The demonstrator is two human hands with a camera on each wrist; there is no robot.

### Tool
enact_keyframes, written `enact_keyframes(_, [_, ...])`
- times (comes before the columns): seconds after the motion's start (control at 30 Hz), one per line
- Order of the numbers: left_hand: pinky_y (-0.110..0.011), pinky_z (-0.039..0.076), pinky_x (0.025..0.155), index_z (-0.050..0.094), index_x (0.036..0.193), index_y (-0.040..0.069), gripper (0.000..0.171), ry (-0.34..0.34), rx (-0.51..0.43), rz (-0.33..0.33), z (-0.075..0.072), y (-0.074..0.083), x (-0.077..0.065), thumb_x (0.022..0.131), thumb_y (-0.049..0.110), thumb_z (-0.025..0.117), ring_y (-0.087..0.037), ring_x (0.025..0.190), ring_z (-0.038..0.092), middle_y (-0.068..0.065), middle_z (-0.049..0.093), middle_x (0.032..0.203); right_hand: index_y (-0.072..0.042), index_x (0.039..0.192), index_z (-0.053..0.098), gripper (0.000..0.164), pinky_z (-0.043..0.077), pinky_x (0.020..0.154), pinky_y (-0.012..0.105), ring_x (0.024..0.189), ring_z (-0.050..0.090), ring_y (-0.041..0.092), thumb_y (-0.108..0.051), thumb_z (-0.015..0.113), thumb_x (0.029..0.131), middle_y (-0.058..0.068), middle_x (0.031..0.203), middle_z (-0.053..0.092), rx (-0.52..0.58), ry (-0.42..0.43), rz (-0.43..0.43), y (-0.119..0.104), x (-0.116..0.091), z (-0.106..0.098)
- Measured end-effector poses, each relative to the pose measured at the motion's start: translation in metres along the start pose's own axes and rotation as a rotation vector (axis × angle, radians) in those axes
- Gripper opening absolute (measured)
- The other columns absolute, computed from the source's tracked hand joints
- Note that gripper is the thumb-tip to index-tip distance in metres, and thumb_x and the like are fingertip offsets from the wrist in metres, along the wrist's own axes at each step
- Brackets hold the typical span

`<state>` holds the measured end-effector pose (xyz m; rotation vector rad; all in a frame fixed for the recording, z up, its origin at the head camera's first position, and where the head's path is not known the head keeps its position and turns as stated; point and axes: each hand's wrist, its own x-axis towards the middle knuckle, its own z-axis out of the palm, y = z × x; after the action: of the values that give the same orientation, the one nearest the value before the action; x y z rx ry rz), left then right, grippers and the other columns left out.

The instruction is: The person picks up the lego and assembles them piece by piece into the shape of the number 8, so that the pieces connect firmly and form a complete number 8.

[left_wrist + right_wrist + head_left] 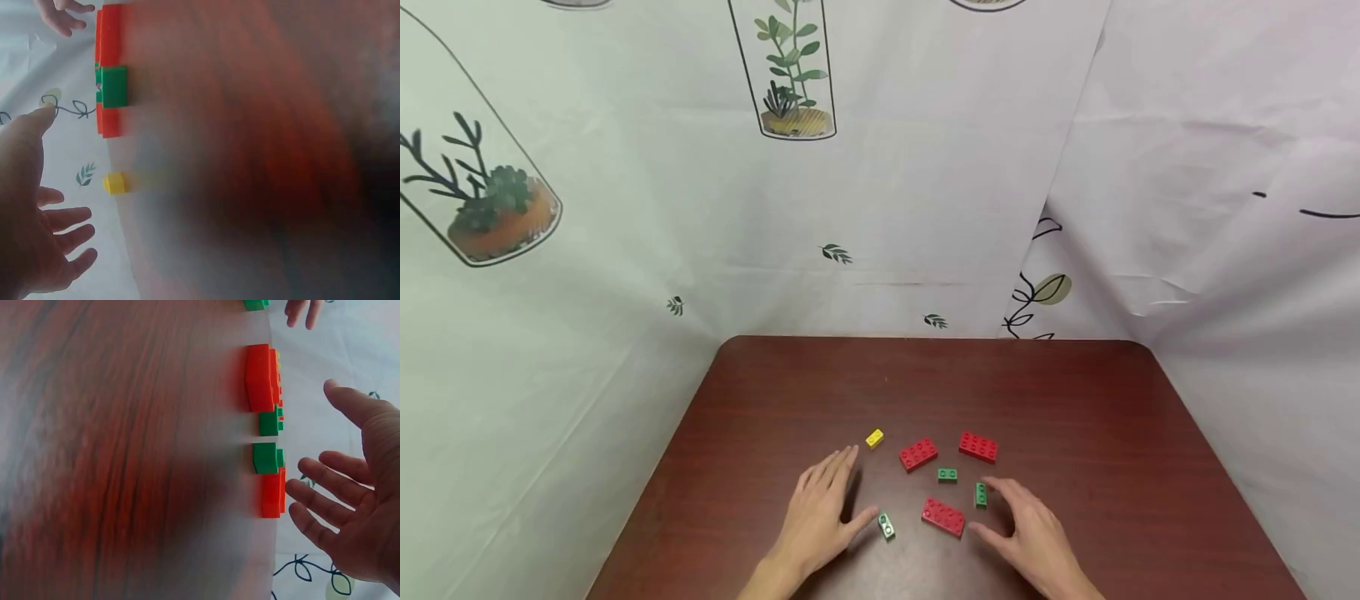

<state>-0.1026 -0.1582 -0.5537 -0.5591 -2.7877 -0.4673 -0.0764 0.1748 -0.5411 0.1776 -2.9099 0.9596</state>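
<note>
My left hand [817, 515] hovers over the left part of the table with fingers spread, holding nothing. Its thumb tip is beside a green building brick [887, 527]; a small yellow brick [875, 438] lies beyond its fingertips. On the other side my right hand [1032, 533] is also empty, its fingers relaxed and apart. Its index finger is close to a second green brick [981, 495], and its thumb points at a red brick [943, 517]. A third green brick [947, 476] lies between the hands. Farther back are two more red bricks, one left [918, 455] and one right [978, 447].
The bricks lie loose and apart on a dark reddish-brown table [805, 375] with rounded far corners. White fabric printed with plants [887, 200] hangs behind it and along both sides.
</note>
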Motion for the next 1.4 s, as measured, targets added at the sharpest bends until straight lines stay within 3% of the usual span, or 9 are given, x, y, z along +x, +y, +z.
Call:
enact_keyframes(0.37, [-0.054, 0.049, 0.105, 0.055, 0.153, 0.012, 0.083, -0.001, -0.244, -0.116, 0.010, 0.010, -0.013, 0.089, 0.058, 0.081, -0.024, 0.130, 0.061, -0.003, 0.066, 0.141, -0.012, 0.117, 0.077, 0.050, 0.050, 0.066, 0.025, 0.078, 0.059, 0.006, -0.024, 0.099, 0.074, -0.007, 0.094, 0.069, 0.149, -0.026, 0.014, 0.000, 0.003, 0.008])
enact_keyframes(0.53, [-0.059, 0.050, 0.101, 0.057, 0.150, 0.012, 0.079, -0.035, -0.340, -0.174, 0.014, 0.014, -0.016, 0.088, 0.055, 0.083, -0.025, 0.125, 0.063, -0.002, 0.069, 0.137, -0.011, 0.115, 0.078, 0.047, 0.049, 0.065, 0.024, 0.075, 0.058, 0.004, -0.020, 0.099, 0.074, -0.007, 0.093, 0.069, 0.179, -0.021, 0.010, 0.001, 0.002, 0.013])
enact_keyframes(0.8, [-0.056, 0.049, 0.100, 0.062, 0.143, 0.012, 0.071, -0.088, -0.428, -0.219, 0.019, 0.018, -0.019, 0.089, 0.053, 0.084, -0.021, 0.120, 0.063, 0.003, 0.071, 0.132, -0.008, 0.113, 0.078, 0.043, 0.052, 0.066, 0.025, 0.078, 0.059, 0.003, -0.019, 0.097, 0.077, -0.006, 0.098, 0.071, 0.208, -0.059, -0.015, 0.003, 0.000, 0.020])
enact_keyframes(1.0, [-0.055, 0.048, 0.098, 0.067, 0.136, 0.013, 0.063, -0.067, -0.463, -0.205, 0.022, 0.020, -0.020, 0.088, 0.050, 0.085, -0.018, 0.114, 0.064, 0.006, 0.072, 0.125, -0.007, 0.111, 0.078, 0.041, 0.052, 0.066, 0.025, 0.076, 0.059, 0.003, -0.020, 0.097, 0.077, -0.006, 0.097, 0.073, 0.257, -0.052, -0.017, 0.001, -0.001, 0.025])
enact_keyframes(1.23, [-0.054, 0.045, 0.097, 0.070, 0.131, 0.015, 0.056, -0.073, -0.526, -0.257, 0.024, 0.024, -0.022, 0.086, 0.043, 0.088, -0.019, 0.113, 0.064, 0.008, 0.074, 0.122, -0.007, 0.109, 0.078, 0.038, 0.052, 0.064, 0.025, 0.073, 0.059, 0.003, -0.014, 0.097, 0.076, -0.004, 0.092, 0.072, 0.292, -0.051, 0.017, -0.003, -0.001, 0.031])
enact_keyframes(1.4, [-0.051, 0.043, 0.098, 0.072, 0.128, 0.016, 0.052, -0.052, -0.548, -0.254, 0.026, 0.026, -0.023, 0.084, 0.037, 0.091, -0.017, 0.113, 0.064, 0.010, 0.074, 0.120, -0.008, 0.108, 0.078, 0.037, 0.052, 0.063, 0.024, 0.073, 0.058, 0.002, -0.011, 0.096, 0.076, -0.004, 0.090, 0.070, 0.278, -0.040, 0.025, -0.003, -0.002, 0.034])
